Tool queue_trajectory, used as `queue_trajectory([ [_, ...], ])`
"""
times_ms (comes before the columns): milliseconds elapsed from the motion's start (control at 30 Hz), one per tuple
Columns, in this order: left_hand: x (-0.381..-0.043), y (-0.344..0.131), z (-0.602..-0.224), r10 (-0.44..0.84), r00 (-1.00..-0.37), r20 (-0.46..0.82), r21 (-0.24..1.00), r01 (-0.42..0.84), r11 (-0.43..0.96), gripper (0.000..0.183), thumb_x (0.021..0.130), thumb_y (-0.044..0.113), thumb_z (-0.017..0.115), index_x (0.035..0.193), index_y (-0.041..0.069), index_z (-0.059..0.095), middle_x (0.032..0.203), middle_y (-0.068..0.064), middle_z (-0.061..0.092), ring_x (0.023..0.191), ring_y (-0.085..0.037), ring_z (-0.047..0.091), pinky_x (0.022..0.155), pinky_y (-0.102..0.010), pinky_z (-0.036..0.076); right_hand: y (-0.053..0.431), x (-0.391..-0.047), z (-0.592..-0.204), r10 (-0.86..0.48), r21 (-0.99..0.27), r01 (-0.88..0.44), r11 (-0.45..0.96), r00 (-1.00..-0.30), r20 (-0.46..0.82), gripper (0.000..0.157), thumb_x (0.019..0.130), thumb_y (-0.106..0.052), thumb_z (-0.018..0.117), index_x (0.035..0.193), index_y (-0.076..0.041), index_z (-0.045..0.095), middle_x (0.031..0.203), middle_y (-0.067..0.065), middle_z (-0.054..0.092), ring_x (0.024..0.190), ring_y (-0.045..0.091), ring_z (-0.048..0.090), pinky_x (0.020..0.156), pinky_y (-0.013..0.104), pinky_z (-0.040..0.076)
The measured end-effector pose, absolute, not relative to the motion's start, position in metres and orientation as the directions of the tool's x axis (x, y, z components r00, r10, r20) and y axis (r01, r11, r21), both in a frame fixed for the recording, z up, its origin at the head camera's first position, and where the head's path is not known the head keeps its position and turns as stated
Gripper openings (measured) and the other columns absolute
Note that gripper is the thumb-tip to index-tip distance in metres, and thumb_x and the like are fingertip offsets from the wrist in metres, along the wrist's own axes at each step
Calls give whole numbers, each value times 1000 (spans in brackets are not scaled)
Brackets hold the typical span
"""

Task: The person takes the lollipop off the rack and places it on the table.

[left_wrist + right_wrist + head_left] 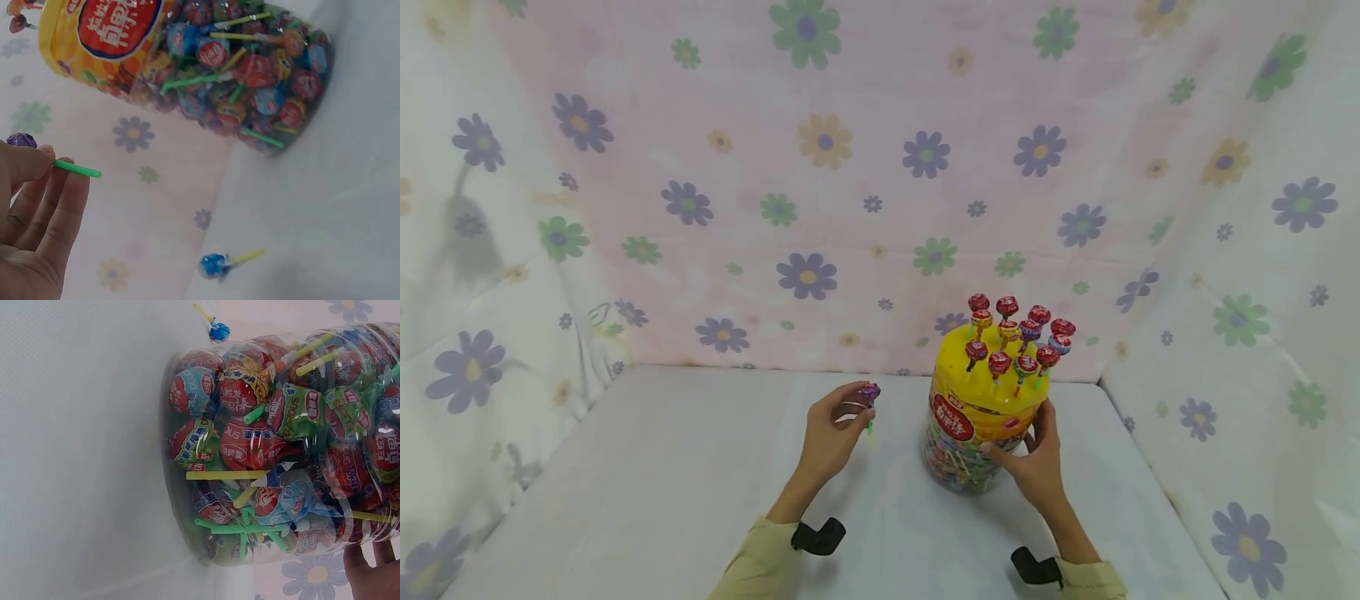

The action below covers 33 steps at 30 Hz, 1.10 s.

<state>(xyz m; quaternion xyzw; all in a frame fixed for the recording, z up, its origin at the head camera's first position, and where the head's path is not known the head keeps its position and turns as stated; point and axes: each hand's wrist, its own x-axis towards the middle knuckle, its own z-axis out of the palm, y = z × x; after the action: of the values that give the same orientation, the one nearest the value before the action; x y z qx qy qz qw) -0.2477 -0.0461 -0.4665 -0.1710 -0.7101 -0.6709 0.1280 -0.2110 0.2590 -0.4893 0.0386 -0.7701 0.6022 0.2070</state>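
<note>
Between thumb and fingers, my left hand (pixel 831 437) pinches a purple-wrapped lollipop (pixel 870 392). Its green stick (pixel 78 168) pokes out past the fingertips in the left wrist view. To the right stands a big clear jar (pixel 958 467) filled with wrapped lollipops, with a yellow lid (pixel 957 364). Several lollipops stand upright in the lid, mostly red-wrapped, heads up. My right hand (pixel 1037 467) grips the jar's right side, thumb on the front; its other fingers are partly hidden behind. The left hand is apart from the jar.
A blue-wrapped lollipop (pixel 214 265) with a yellow stick lies on the white tabletop (pixel 700 483), left of the jar. Flower-patterned cloth (pixel 850 208) hangs behind the table and along both sides.
</note>
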Motion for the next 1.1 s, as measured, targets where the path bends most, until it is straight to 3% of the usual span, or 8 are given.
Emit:
queue_trajectory([
  [167,-249,-54,-479,63,-931,360,929,364,60,40,88,-9,71,127,1,67,108,-25,69,90,-27,73,70,-25,62,261,-211,-491,196,-912,-296,282,-913,357,97,83,-1,82,158,-17,24,146,-8,42,133,5,42,108,14,38],
  [300,-251,-60,-490,53,-949,310,946,314,84,41,88,-10,71,127,0,66,106,-25,69,89,-34,73,68,-25,62,263,-211,-492,198,-912,-292,287,-914,355,97,83,-1,82,158,-18,24,148,-6,42,134,5,41,119,41,37],
  [367,-252,-62,-496,39,-958,283,954,286,96,41,87,-10,71,127,-2,66,105,-26,69,89,-38,73,66,-25,62,263,-211,-493,195,-911,-300,282,-912,361,97,83,-1,82,158,-17,24,149,-4,42,134,5,41,119,56,34],
  [433,-255,-64,-502,25,-967,254,961,255,106,41,86,-11,71,126,-4,66,104,-27,68,87,-41,72,64,-25,61,263,-211,-494,192,-912,-307,272,-911,364,96,82,0,82,158,-17,24,149,-1,42,134,6,41,118,63,31],
  [767,-279,-63,-529,-58,-994,90,971,75,225,37,84,-6,73,120,-8,67,95,-19,73,78,-24,75,61,-24,61,262,-213,-492,195,-913,-307,268,-911,364,95,83,0,81,157,-16,25,149,-3,42,136,6,40,118,62,31],
  [1033,-294,-64,-538,-49,-995,91,927,67,368,35,83,-4,75,117,-11,67,93,-18,73,79,-24,74,63,-31,62,261,-212,-492,193,-919,-295,261,-917,349,96,82,-1,82,157,-14,23,152,0,40,137,5,38,119,63,29],
  [1100,-298,-67,-540,-39,-994,106,913,82,401,35,84,-2,75,116,-11,67,92,-17,73,78,-23,73,64,-31,62,260,-211,-492,195,-920,-290,262,-918,345,96,82,-1,82,157,-14,23,151,-2,40,137,4,38,120,58,30],
])
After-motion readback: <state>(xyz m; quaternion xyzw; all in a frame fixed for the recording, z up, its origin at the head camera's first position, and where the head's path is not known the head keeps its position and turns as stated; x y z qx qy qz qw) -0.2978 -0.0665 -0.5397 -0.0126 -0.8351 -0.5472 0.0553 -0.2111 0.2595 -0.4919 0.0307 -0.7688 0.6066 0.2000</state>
